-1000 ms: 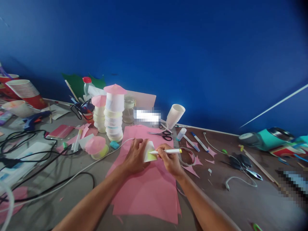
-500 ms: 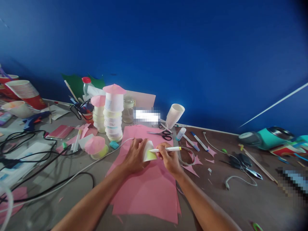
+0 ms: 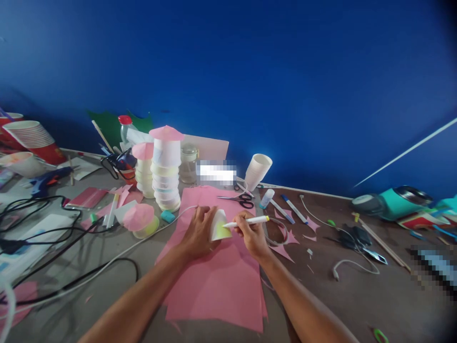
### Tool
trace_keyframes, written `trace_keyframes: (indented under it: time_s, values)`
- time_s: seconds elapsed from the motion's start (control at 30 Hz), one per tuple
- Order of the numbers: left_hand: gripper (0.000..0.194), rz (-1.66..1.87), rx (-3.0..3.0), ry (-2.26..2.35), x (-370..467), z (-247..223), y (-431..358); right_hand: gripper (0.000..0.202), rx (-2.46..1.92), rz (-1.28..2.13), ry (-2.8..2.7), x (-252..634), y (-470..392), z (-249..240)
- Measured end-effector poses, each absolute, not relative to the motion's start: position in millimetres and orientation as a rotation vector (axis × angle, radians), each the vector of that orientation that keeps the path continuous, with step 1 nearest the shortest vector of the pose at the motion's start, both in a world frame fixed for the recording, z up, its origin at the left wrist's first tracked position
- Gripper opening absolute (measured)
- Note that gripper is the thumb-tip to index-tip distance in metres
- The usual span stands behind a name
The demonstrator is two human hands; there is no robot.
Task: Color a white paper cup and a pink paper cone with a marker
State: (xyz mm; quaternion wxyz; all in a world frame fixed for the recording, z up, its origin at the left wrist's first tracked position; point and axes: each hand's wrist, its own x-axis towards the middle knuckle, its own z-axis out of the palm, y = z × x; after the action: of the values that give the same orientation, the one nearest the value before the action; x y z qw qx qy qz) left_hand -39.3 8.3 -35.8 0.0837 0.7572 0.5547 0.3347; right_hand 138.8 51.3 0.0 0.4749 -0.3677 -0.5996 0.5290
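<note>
I hold a small white tapered paper piece, shaded yellow on its lower part, in my left fingers, which are bent beside it; their tips are partly hidden, so I cannot tell exactly how they press. My right fingers are pinched around a slim white marker with a yellow end, its tip at the yellow shading. Both sets of fingers are close together over large pink paper sheets on the grey-brown table.

Just beyond my fingers lie black-handled metal scissors, partly over the pink sheets. Farther off stands a leaning stack of white cups. To the left of my left fingers are a small turquoise block and a pale yellow cup with a pink paper top; beyond them rises a tall white ribbed tower with a pink cone roof. Right of my right fingers, jagged pink paper scraps lie about.
</note>
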Motion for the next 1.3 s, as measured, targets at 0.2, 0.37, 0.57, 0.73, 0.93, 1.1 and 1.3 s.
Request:
trace_keyframes:
  time_s: [0.2,0.37,0.57,0.73,0.93,1.1,1.3]
  values:
    - [0.085,1.007,2.276,1.637,-40,-36,9,0.043,-0.888,1.285,-1.479,139,50,2]
    - [0.085,0.998,2.278,1.664,-39,-36,8,0.042,-0.87,1.311,-1.504,140,51,0]
    - [0.086,0.992,2.291,1.657,-41,-38,9,0.042,-0.861,1.309,-1.503,139,53,-7]
    - [0.084,1.006,2.293,1.666,-40,-37,9,0.042,-0.868,1.326,-1.5,140,52,-7]
    - [0.087,1.004,2.299,1.671,-40,-38,9,0.042,-0.865,1.323,-1.522,139,53,-8]
    - [0.085,1.001,2.302,1.662,-40,-37,9,0.042,-0.869,1.293,-1.532,140,53,-9]
    - [0.085,1.015,2.305,1.665,-40,-38,9,0.038,-0.861,1.305,-1.529,140,53,-8]
